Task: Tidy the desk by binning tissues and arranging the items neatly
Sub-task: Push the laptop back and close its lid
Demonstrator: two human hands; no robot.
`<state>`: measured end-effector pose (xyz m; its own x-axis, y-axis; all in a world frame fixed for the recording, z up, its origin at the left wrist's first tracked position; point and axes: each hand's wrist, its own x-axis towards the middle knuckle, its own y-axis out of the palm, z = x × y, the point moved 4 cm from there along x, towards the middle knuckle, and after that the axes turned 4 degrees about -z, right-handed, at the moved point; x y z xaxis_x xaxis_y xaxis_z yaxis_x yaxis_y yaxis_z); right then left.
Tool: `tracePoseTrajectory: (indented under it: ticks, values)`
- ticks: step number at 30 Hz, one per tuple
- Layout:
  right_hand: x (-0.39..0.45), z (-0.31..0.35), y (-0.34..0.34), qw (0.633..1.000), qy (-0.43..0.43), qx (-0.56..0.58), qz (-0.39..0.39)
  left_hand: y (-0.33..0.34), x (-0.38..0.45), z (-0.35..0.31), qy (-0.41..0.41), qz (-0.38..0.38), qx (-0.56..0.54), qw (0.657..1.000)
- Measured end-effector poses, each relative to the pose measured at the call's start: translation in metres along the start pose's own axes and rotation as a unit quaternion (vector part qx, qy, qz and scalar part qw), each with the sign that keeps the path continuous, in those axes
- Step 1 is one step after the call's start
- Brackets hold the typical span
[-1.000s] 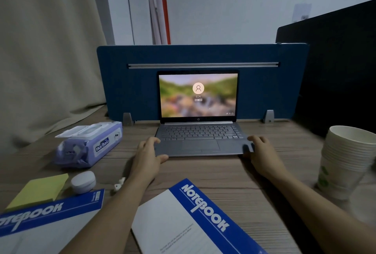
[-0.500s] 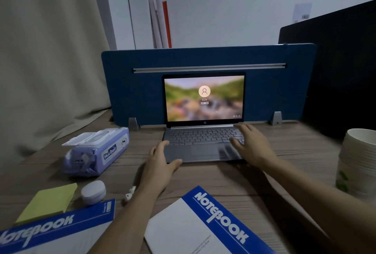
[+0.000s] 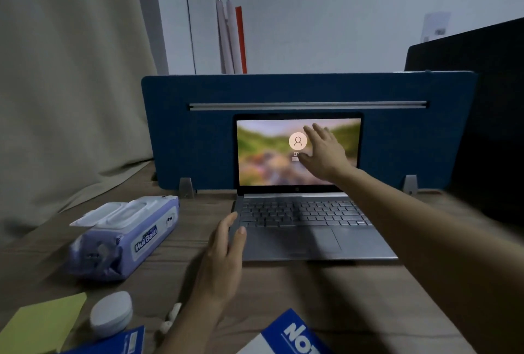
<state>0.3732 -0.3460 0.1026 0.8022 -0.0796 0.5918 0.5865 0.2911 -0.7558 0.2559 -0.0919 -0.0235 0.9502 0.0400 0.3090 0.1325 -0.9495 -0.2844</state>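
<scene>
An open silver laptop [image 3: 312,240] stands at the back middle of the wooden desk [image 3: 354,297], its lit screen [image 3: 263,152] against a blue divider. My right hand [image 3: 326,152] is raised in front of the screen, fingers spread, holding nothing. My left hand [image 3: 225,246] rests by the laptop's front left corner, fingers apart, thumb on the palm rest. A purple wet-wipe pack [image 3: 124,234] lies to the left. No loose tissue shows.
A yellow sticky-note pad [image 3: 42,322], a white earbud case [image 3: 112,312] and a loose earbud [image 3: 171,316] sit at the front left. Two blue notebooks [image 3: 295,336] poke in at the bottom edge. A blue divider [image 3: 397,141] closes the desk's back; a curtain hangs left.
My right hand rose from the keyboard to the front of the screen. My left hand stayed at the laptop's left corner. The view moved closer; the cups left the frame.
</scene>
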Motion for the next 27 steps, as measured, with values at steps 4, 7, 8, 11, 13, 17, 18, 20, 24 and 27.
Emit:
tracePoseTrajectory:
  ticks: [4, 7, 8, 11, 13, 17, 18, 20, 24, 27]
  values:
    - [0.021, 0.002, 0.003, 0.999, 0.0, -0.044, -0.024, 0.0, -0.004, -0.001, -0.015, 0.003, -0.012, 1.0]
    - [0.041, 0.004, -0.002, 0.997, -0.007, -0.069, -0.043, 0.001, -0.004, -0.002, -0.019, 0.0, -0.009, 1.0]
    - [0.049, 0.006, -0.002, 0.997, -0.004, -0.071, -0.039, 0.001, -0.003, -0.002, -0.021, -0.004, -0.01, 1.0]
    - [0.063, 0.009, -0.003, 0.994, 0.001, -0.102, -0.03, 0.002, -0.005, -0.004, -0.026, -0.009, -0.017, 0.999]
    - [0.067, 0.01, -0.003, 0.992, -0.005, -0.124, -0.036, 0.002, -0.005, -0.006, -0.02, -0.008, -0.011, 1.0]
    - [0.064, 0.005, -0.002, 0.991, -0.018, -0.133, -0.026, 0.003, -0.007, -0.007, -0.013, 0.006, -0.006, 1.0]
    - [0.061, 0.004, -0.001, 0.991, -0.024, -0.132, -0.019, 0.003, -0.008, -0.007, -0.011, 0.01, -0.005, 1.0]
    - [0.055, 0.001, 0.003, 0.991, -0.035, -0.133, -0.002, 0.003, -0.008, -0.007, -0.008, 0.013, -0.001, 1.0]
    - [0.048, 0.001, 0.008, 0.987, -0.057, -0.15, 0.003, 0.003, -0.008, -0.007, -0.007, 0.01, 0.014, 1.0]
    - [0.052, 0.005, 0.001, 0.986, -0.057, -0.152, -0.027, 0.004, -0.008, -0.006, -0.009, 0.015, 0.02, 1.0]
